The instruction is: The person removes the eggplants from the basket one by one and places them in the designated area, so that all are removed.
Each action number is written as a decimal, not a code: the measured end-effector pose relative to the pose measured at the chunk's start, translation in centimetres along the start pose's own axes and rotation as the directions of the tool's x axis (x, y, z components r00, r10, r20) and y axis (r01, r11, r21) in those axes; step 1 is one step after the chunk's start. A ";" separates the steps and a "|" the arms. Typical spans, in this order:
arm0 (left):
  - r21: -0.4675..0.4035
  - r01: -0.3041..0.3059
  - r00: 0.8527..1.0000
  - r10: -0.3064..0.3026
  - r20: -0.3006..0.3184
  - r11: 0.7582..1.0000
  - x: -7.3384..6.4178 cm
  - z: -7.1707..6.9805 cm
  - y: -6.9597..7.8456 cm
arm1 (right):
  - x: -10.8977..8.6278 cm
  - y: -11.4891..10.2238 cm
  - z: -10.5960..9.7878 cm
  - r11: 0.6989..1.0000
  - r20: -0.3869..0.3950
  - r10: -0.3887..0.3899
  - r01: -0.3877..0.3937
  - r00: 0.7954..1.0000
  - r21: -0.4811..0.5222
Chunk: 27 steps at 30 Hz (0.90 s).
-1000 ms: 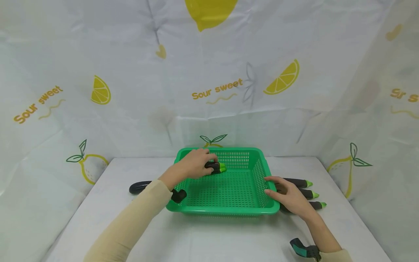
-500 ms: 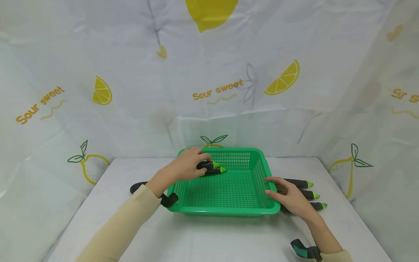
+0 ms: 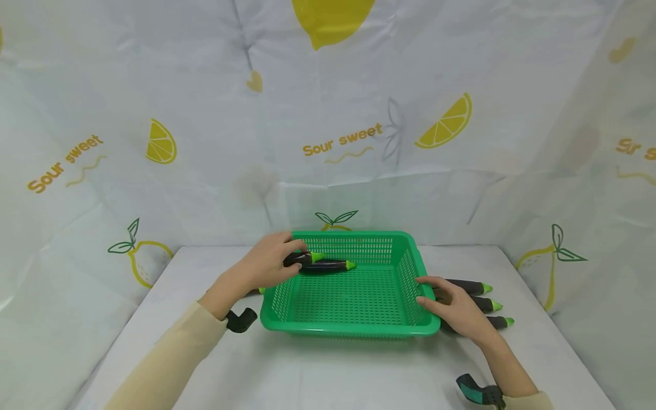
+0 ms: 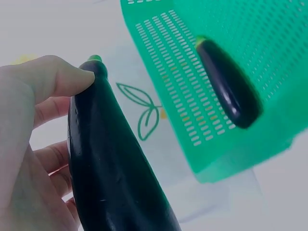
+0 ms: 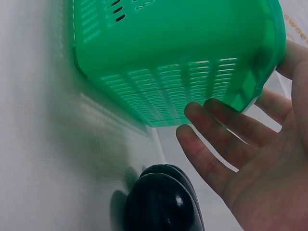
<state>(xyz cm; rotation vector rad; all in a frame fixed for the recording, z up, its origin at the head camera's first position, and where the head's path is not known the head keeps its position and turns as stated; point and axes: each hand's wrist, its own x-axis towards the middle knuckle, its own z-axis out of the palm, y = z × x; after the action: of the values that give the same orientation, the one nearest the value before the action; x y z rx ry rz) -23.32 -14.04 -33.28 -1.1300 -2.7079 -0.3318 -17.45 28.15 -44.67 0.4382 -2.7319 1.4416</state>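
In the head view my left hand [image 3: 266, 263] grips a dark eggplant [image 3: 299, 259] near its green stem, above the left side of the green basket [image 3: 348, 329]. The left wrist view shows the thumb pressed on the eggplant's neck and its glossy body [image 4: 115, 163] outside the basket wall. Another eggplant [image 3: 328, 266] lies inside the basket along the back. My right hand [image 3: 456, 307] holds the basket's right rim. In the right wrist view, several of its fingers [image 5: 211, 159] lie along the outer wall; the rim partly hides the others.
Three eggplants [image 3: 468, 286] lie side by side on the white table [image 3: 328, 376], right of the basket and partly behind my right hand. Left of the basket, another eggplant's green tip [image 3: 261, 291] shows past my left wrist. A printed white sheet [image 3: 205, 193] hangs behind.
My left hand has moved left with the eggplant it grips, uncovering the other eggplant in the basket. The right hand and the basket have stayed in place.
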 end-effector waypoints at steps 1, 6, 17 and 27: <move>0.000 -0.001 1.000 0.001 -0.012 1.000 -0.3 -0.1 -0.1 | 0.0 0.0 0.0 1.000 -0.001 0.003 -0.003 1.000 -0.001; -0.006 0.016 0.998 -0.016 -0.060 1.000 -1.5 -0.3 -1.0 | 0.0 0.0 0.0 1.000 -0.001 0.001 -0.001 1.000 -0.003; 0.007 0.121 0.990 -0.120 -0.071 0.993 -4.0 -0.9 -2.5 | 0.1 -0.1 -0.1 1.000 0.001 -0.002 0.002 1.000 0.008; 0.008 0.192 0.978 -0.191 -0.089 0.981 -6.3 -0.7 -4.5 | 0.0 -0.3 0.0 1.000 -0.001 -0.004 0.004 1.000 0.015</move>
<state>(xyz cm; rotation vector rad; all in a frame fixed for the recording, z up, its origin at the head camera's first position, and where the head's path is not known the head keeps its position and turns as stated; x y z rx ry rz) -22.09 -21.54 -34.83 -0.8305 -2.7409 -0.3772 -17.37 27.99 -44.38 0.4439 -2.7195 1.4622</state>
